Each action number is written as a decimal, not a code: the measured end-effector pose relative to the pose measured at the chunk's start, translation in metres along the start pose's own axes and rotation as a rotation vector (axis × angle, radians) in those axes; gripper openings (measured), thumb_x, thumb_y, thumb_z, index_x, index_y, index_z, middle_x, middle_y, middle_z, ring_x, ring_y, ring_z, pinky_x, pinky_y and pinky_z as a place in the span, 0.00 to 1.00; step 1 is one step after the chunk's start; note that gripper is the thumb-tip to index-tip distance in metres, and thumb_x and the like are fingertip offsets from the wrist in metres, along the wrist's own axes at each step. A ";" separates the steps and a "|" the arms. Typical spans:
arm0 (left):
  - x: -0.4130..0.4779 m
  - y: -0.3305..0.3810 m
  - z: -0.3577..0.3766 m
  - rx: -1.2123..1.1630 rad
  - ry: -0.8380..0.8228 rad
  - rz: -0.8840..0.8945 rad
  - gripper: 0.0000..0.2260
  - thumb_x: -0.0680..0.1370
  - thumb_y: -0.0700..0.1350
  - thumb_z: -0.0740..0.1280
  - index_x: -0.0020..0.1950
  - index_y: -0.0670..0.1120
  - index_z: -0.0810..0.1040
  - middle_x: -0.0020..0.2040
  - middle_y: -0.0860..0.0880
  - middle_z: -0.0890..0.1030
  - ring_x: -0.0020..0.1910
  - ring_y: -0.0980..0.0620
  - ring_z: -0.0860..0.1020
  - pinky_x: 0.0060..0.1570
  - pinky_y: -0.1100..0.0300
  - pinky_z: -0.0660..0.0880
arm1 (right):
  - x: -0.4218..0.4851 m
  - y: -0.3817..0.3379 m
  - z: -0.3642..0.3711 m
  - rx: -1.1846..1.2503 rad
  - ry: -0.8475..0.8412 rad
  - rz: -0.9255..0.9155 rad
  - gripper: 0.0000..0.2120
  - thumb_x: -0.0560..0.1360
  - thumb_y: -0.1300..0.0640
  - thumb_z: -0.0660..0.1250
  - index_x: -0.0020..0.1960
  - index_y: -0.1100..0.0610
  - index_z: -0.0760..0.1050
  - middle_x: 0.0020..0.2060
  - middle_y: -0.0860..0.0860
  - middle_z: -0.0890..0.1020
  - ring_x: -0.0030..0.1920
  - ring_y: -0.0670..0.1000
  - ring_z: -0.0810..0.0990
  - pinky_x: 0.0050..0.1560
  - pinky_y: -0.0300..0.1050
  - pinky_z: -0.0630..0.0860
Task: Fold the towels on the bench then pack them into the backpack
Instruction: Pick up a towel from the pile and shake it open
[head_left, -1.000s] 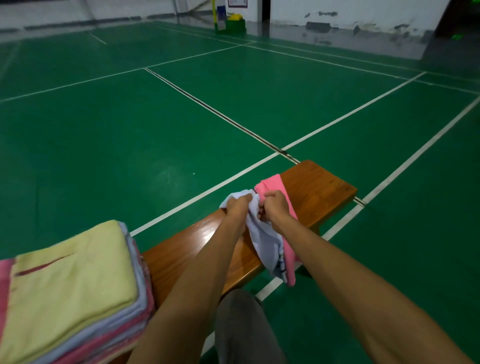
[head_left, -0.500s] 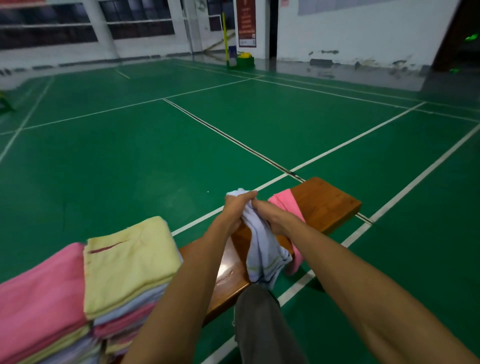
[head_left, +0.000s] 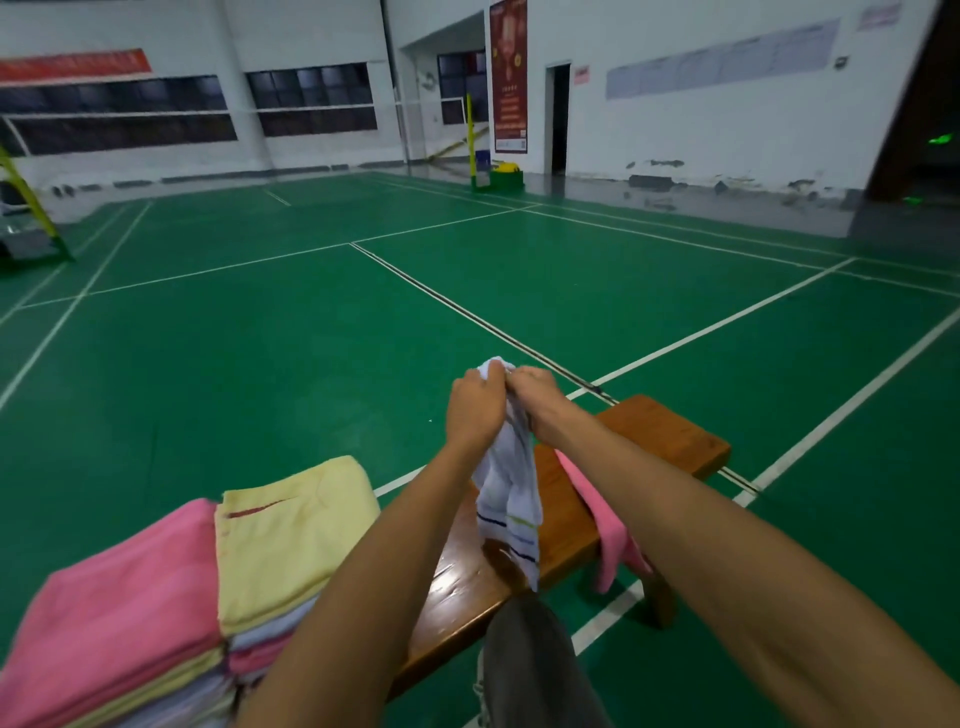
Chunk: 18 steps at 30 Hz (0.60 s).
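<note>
A white towel (head_left: 511, 493) with coloured stripes near its lower edge hangs bunched above the wooden bench (head_left: 660, 431). My left hand (head_left: 474, 410) and my right hand (head_left: 535, 395) both grip its top edge, close together. A pink towel (head_left: 605, 512) lies unfolded across the bench and droops over its near side, partly behind my right forearm. At the left stand two stacks of folded towels, one topped by a yellow towel (head_left: 291, 535), the other by a pink one (head_left: 124, 613). No backpack is in view.
The bench stands on a green court floor (head_left: 311, 364) with white lines. My knee in grey trousers (head_left: 535, 670) is at the bottom centre. A net post with a green base (head_left: 501, 176) and a doorway are far off by the white wall.
Both hands have lifted the white towel up off the bench and away from the pink towel. The view has tilted upward, showing more of the hall.
</note>
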<state>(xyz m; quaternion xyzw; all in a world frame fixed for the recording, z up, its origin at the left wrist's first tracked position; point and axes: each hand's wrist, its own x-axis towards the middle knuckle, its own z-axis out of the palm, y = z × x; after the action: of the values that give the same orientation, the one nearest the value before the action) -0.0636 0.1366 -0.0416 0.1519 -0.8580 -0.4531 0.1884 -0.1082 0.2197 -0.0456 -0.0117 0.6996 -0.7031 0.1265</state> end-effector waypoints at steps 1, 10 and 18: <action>-0.001 0.006 -0.002 -0.061 0.007 -0.017 0.22 0.82 0.56 0.52 0.52 0.46 0.82 0.53 0.43 0.82 0.51 0.43 0.77 0.48 0.55 0.70 | 0.002 -0.003 0.006 -0.010 0.011 -0.022 0.10 0.73 0.57 0.72 0.36 0.56 0.75 0.31 0.54 0.79 0.34 0.52 0.77 0.34 0.45 0.74; 0.013 -0.012 -0.027 -0.252 0.148 -0.276 0.23 0.84 0.53 0.60 0.38 0.38 0.78 0.39 0.39 0.80 0.42 0.41 0.78 0.42 0.52 0.73 | 0.006 -0.018 0.001 0.184 0.073 -0.048 0.14 0.74 0.65 0.70 0.36 0.54 0.69 0.32 0.55 0.77 0.35 0.53 0.75 0.37 0.44 0.75; 0.012 -0.010 -0.033 -0.545 0.158 -0.441 0.18 0.84 0.54 0.61 0.56 0.39 0.77 0.52 0.42 0.79 0.52 0.42 0.78 0.54 0.52 0.75 | 0.011 -0.001 -0.006 0.428 -0.167 0.301 0.29 0.82 0.40 0.59 0.56 0.67 0.78 0.53 0.63 0.83 0.49 0.61 0.84 0.52 0.52 0.81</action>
<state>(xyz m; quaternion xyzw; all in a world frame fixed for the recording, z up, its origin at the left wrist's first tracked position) -0.0582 0.1021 -0.0300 0.3120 -0.6350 -0.6820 0.1853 -0.1204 0.2238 -0.0468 0.0616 0.5159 -0.8049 0.2866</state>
